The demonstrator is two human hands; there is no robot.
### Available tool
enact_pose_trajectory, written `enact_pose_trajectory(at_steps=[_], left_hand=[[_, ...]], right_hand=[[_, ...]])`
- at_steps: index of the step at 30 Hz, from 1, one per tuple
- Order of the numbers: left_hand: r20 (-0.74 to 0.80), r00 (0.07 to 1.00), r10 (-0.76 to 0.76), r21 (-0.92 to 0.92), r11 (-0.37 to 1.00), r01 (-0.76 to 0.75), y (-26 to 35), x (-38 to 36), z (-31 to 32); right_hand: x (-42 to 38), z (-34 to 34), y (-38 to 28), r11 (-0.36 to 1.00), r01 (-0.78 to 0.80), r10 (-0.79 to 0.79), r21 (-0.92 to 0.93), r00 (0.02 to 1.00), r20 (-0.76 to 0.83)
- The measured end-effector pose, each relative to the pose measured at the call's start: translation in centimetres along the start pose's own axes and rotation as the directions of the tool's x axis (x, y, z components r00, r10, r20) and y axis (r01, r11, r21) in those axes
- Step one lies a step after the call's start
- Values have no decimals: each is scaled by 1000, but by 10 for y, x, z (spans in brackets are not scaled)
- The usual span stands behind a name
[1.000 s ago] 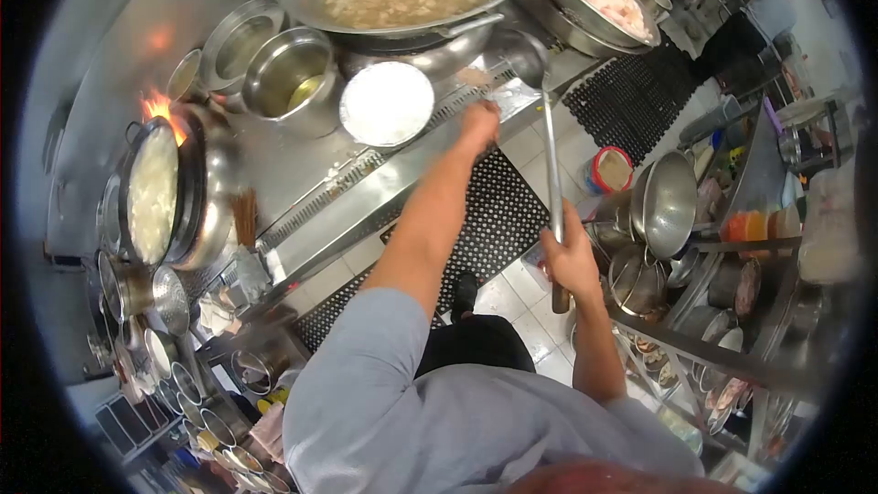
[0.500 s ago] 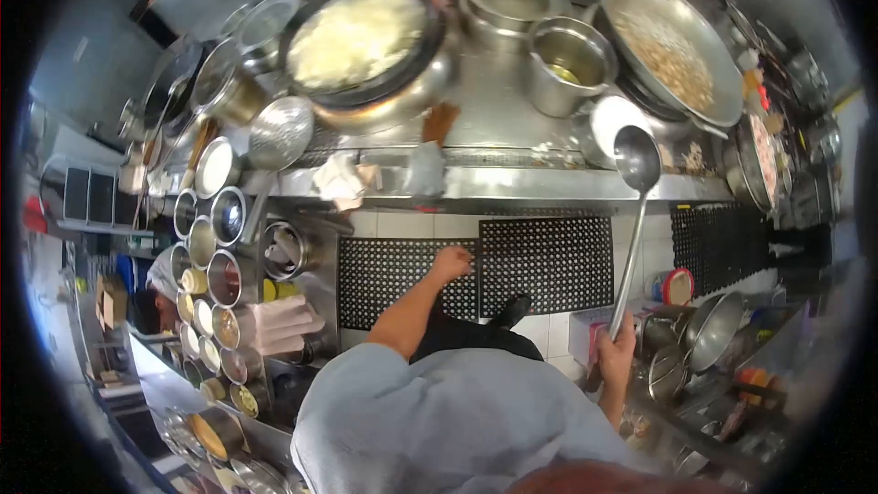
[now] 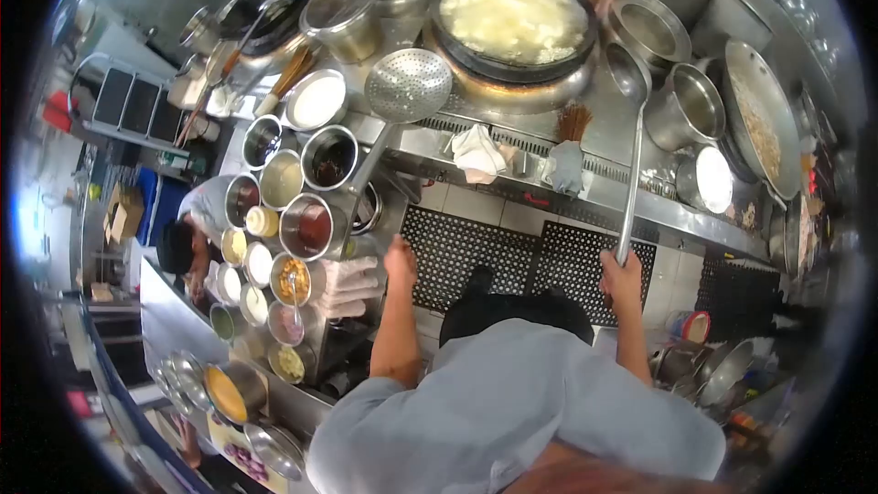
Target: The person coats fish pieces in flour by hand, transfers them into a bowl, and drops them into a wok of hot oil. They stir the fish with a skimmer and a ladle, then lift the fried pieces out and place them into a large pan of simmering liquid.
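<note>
My right hand (image 3: 621, 282) is wrapped round the lower end of a long-handled metal ladle (image 3: 635, 160). The ladle's bowl is raised toward the cooktop, between the wok and a tall steel pot (image 3: 684, 105). My left hand (image 3: 400, 263) is curled closed beside the prep counter, with nothing visible in it. Ahead of it a round perforated skimmer (image 3: 409, 87) lies with its handle slanting down over the counter edge. Pale, bubbling food (image 3: 515, 16) fills the large black wok (image 3: 437, 29) on the burner.
Several steel containers of sauces and ingredients stand at left, including a dark red sauce (image 3: 307, 226). Folded towels (image 3: 347, 286) lie beside them. A wide pan (image 3: 745, 119) holds brown food at right. Rubber mats (image 3: 471, 256) cover the floor. Another person (image 3: 187, 233) is at far left.
My view and body have turned left, so the wok and containers sit further right. My right hand has moved the ladle forward, toward the cooktop. My left hand is now nearer the prep counter.
</note>
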State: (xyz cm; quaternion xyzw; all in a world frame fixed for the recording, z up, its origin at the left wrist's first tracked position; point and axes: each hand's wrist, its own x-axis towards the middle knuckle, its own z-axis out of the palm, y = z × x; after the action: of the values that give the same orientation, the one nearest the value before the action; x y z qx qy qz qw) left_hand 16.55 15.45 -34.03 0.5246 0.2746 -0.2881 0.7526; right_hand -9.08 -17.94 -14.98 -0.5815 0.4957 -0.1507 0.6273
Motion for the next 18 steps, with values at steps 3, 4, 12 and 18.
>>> enact_pose_trajectory(at_steps=[3, 4, 12, 18], left_hand=[[187, 971, 149, -433, 900, -55, 58, 3, 24], [198, 962, 187, -501, 863, -65, 84, -15, 47], [367, 888, 278, -209, 955, -213, 126, -16, 78], [531, 841, -107, -185, 954, 238, 132, 23, 145]], right_hand=[[9, 3, -21, 999, 13, -11, 35, 999, -36], [12, 1, -28, 1000, 5, -4, 14, 999, -36], [66, -22, -22, 998, 52, -51, 30, 998, -27], [86, -27, -8, 992, 55, -58, 110, 998, 32]])
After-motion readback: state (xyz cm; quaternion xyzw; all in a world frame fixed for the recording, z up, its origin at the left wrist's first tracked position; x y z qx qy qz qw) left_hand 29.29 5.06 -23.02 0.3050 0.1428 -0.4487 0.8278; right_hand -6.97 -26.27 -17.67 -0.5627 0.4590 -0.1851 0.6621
